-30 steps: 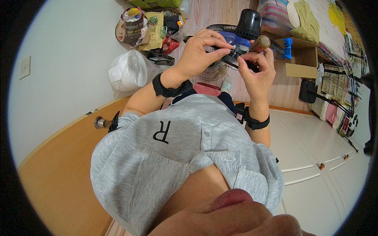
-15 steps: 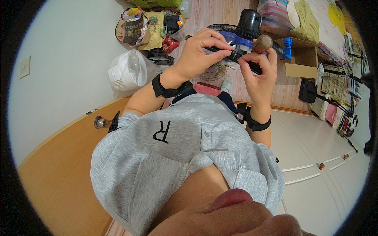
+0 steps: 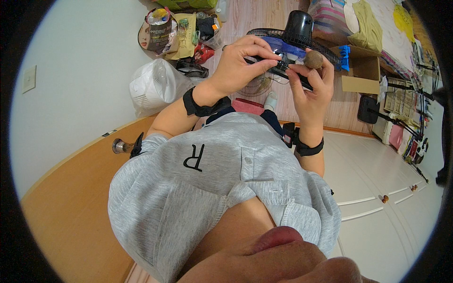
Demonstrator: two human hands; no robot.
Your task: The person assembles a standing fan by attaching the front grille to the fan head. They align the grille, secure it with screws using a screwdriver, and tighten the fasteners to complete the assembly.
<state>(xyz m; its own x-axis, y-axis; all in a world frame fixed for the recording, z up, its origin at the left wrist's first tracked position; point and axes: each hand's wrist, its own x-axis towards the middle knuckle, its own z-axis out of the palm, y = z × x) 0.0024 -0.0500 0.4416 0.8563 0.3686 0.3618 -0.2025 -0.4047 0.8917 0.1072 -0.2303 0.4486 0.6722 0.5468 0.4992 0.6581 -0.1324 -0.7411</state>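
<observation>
An electric fan with a black motor housing (image 3: pixel 298 26), blue blades (image 3: pixel 283 47) and a black wire grille (image 3: pixel 328 51) is in front of me. My left hand (image 3: pixel 247 59) reaches to its hub, thumb and index finger pinched at a small dark part (image 3: pixel 283 64). What lies between those fingertips is too small to tell. Facing it, my right hand (image 3: pixel 311 85) has its thumb and index fingertips close together at the same part. Its other fingers hold a tool by a brown, round-ended handle (image 3: pixel 313 60); the tool's far end is hidden.
A loose wire grille (image 3: pixel 255 86) is low, near my feet. On the left are a white plastic-wrapped bundle (image 3: pixel 153 85) and several bags (image 3: pixel 186 37). To the right stand an open cardboard box (image 3: pixel 361 84), a bed (image 3: pixel 384 33) and white cabinet doors (image 3: pixel 358 188).
The brown handle in my right hand has tipped, its rounded end now lower and facing me more. My right fingers have shifted slightly; my left hand stays almost still.
</observation>
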